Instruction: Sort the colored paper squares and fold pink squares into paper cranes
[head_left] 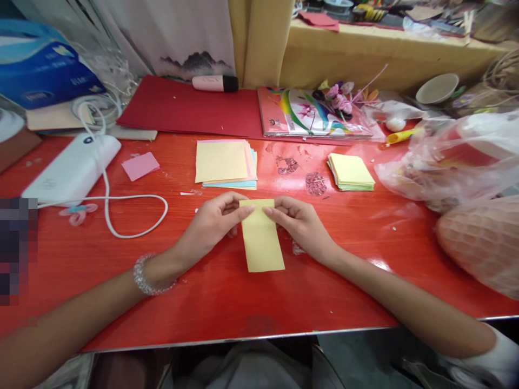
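A yellow paper strip (263, 243) is held up over the red table, its long side running toward the front edge. My left hand (214, 219) pinches its upper left corner, thumb on top. At the upper right corner my right hand (302, 219) pinches it in the same way. Behind the hands lies a stack of larger coloured sheets (221, 161), a pale yellow-orange one on top. Farther right sits a stack of small square papers (352, 170), with yellow uppermost. Two small pink papers (140, 166) lie at the left.
On the left are a white power bank (73, 170) with a looped white cable (138, 235). Red card (182, 111), a marker (214, 83) and a paper packet (308, 116) lie at the back. Plastic bags (458, 156) and a netted object (482, 237) crowd the right.
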`<act>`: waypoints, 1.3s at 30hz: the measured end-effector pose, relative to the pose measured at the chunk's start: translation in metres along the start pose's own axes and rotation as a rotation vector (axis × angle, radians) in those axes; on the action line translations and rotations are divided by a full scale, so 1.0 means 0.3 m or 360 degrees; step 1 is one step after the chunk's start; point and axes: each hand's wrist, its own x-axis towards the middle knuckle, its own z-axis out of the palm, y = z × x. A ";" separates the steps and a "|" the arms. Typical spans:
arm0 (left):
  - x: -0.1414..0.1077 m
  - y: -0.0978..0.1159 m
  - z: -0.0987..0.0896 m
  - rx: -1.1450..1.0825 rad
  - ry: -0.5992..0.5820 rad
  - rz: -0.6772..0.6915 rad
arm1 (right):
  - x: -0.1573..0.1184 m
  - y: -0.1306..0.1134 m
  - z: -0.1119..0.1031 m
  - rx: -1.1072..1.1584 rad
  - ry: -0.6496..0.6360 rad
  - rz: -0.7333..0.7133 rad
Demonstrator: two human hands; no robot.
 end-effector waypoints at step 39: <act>-0.008 -0.008 0.014 0.0157 0.0071 -0.0059 | 0.004 -0.004 -0.006 -0.0294 -0.0163 -0.0132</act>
